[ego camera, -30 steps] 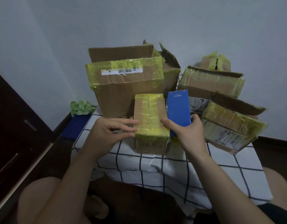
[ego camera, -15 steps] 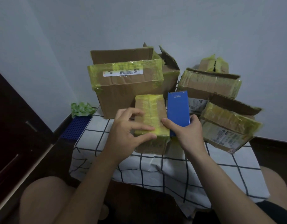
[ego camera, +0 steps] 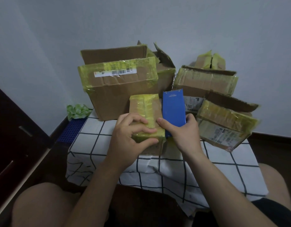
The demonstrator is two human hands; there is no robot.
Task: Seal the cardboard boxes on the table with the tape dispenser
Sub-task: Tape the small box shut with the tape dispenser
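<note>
– The small box [ego camera: 145,104], where is it?
– Beyond the person's bare knees [ego camera: 43,202], near the front edge of the table [ego camera: 207,163], which has a white cloth with a dark grid over it. Yellowish tape covers the box's top and near end.
– And the hands?
– The left hand [ego camera: 130,138] grips the box's near end, fingers curled over the top and thumb on the front face. The right hand [ego camera: 184,135] is clamped on the lower end of the blue tape dispenser [ego camera: 174,108], with the thumb along its left edge.
– How does the dispenser stand?
– Close to upright, just beside the box's right side. Whether the two touch is hard to tell.
– What lies behind them?
– The large box [ego camera: 123,90] is right behind the small one, its flaps open and a barcode label on its taped front flap. Another open box [ego camera: 165,71] shows behind its right corner.
– And to the right?
– A tilted box [ego camera: 223,123] wrapped in the same tape, with printed labels on its side. Behind that lies a long box [ego camera: 205,81], and farthest back a little taped box [ego camera: 210,60] near the grey wall [ego camera: 141,22].
– Off the table?
– On the left, a green crumpled thing [ego camera: 78,110] rests on a blue perforated surface [ego camera: 72,130], with dark wooden furniture [ego camera: 10,128] nearer.
</note>
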